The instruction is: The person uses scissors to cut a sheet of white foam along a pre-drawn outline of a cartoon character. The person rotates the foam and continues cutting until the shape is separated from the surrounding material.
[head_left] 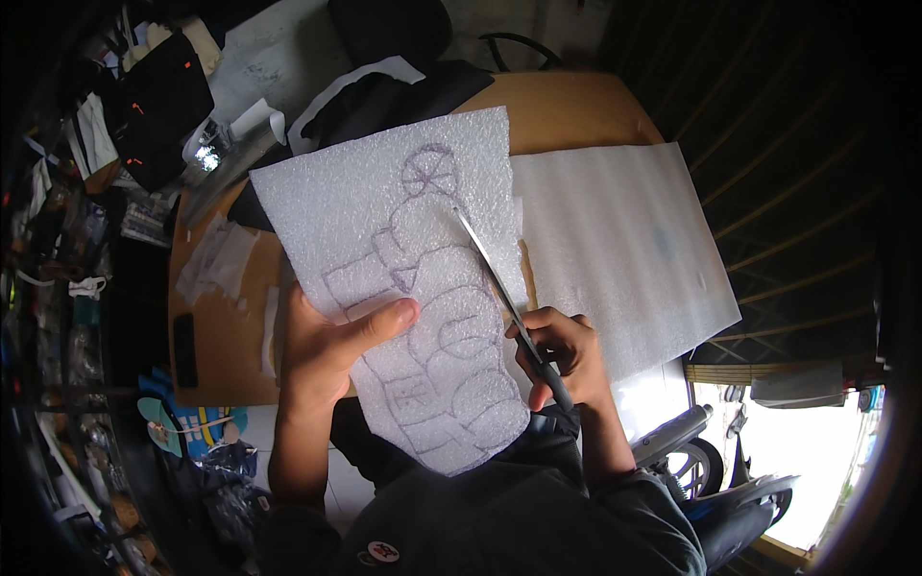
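A piece of white foam sheet (pixel 336 206) hangs tilted in front of me, with a figure drawn on it in dark purple lines. Its lower end is cut round along the outline, while the upper part keeps straight edges. My left hand (pixel 327 350) grips the sheet by its left side, thumb on top and the other fingers hidden underneath. In my right hand (pixel 567 350) is a pair of scissors (pixel 488 269) with dark handles. Their long blade slants up to the left over the right side of the drawing, with the tip below a spoked circle.
A brown table (pixel 586 106) lies beneath, with a larger white foam sheet (pixel 624 250) at its right. Foam scraps (pixel 219 254) and a dark phone-like object (pixel 184 350) rest on the left. A motorbike (pixel 720 480) stands lower right; cluttered shelves line the left.
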Action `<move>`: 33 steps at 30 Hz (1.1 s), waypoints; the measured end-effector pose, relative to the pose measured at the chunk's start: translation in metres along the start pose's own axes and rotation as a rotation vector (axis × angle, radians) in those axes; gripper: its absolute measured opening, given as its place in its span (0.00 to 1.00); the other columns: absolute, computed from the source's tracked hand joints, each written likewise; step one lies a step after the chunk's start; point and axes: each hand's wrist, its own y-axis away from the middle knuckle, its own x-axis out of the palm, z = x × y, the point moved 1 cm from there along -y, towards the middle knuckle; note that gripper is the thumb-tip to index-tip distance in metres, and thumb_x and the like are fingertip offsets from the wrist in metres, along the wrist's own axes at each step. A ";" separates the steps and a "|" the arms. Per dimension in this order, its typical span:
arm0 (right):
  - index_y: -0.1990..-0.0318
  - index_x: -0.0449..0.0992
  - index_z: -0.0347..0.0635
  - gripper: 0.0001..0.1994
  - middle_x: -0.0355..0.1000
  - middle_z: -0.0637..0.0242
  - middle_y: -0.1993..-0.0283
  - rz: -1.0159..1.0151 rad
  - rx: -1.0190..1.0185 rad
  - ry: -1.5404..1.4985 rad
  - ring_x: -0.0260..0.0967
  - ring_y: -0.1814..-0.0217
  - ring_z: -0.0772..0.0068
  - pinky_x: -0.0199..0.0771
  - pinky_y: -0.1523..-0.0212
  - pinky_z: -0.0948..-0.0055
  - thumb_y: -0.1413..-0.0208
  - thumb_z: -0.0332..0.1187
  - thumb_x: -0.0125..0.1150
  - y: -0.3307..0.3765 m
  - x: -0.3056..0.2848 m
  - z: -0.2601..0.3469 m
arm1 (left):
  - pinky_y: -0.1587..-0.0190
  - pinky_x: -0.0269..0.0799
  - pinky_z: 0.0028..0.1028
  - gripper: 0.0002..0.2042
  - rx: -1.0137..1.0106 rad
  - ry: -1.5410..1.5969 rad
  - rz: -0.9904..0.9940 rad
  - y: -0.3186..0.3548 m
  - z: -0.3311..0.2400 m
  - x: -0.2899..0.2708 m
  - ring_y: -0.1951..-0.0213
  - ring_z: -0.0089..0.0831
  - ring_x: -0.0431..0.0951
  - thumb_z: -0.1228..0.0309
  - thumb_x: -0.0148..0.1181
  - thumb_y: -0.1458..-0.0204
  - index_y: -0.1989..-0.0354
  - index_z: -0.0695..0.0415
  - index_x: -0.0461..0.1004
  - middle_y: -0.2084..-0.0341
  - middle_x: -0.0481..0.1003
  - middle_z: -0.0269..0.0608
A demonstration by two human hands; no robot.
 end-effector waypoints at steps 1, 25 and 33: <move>0.56 0.72 0.45 0.40 0.70 0.78 0.76 0.000 -0.008 -0.029 0.66 0.76 0.83 0.50 0.61 0.80 0.80 0.56 0.78 0.000 0.002 -0.003 | 0.56 0.71 0.28 0.22 0.011 0.001 -0.010 -0.001 0.000 0.002 0.62 0.29 0.75 0.79 0.66 0.62 0.55 0.69 0.68 0.63 0.74 0.45; 0.60 0.72 0.34 0.37 0.65 0.73 0.82 0.041 -0.265 -0.110 0.63 0.83 0.84 0.57 0.78 0.84 0.78 0.49 0.80 -0.003 -0.003 0.007 | 0.53 0.68 0.32 0.34 -0.099 -0.012 0.038 -0.003 -0.012 -0.002 0.58 0.36 0.72 0.74 0.67 0.71 0.50 0.68 0.62 0.61 0.71 0.49; 0.60 0.71 0.34 0.38 0.64 0.73 0.83 0.059 -0.251 -0.170 0.61 0.83 0.85 0.56 0.80 0.84 0.79 0.49 0.81 -0.003 -0.003 0.007 | 0.56 0.71 0.33 0.35 -0.080 -0.011 0.068 -0.005 -0.015 0.000 0.60 0.39 0.73 0.72 0.68 0.71 0.50 0.71 0.60 0.62 0.69 0.52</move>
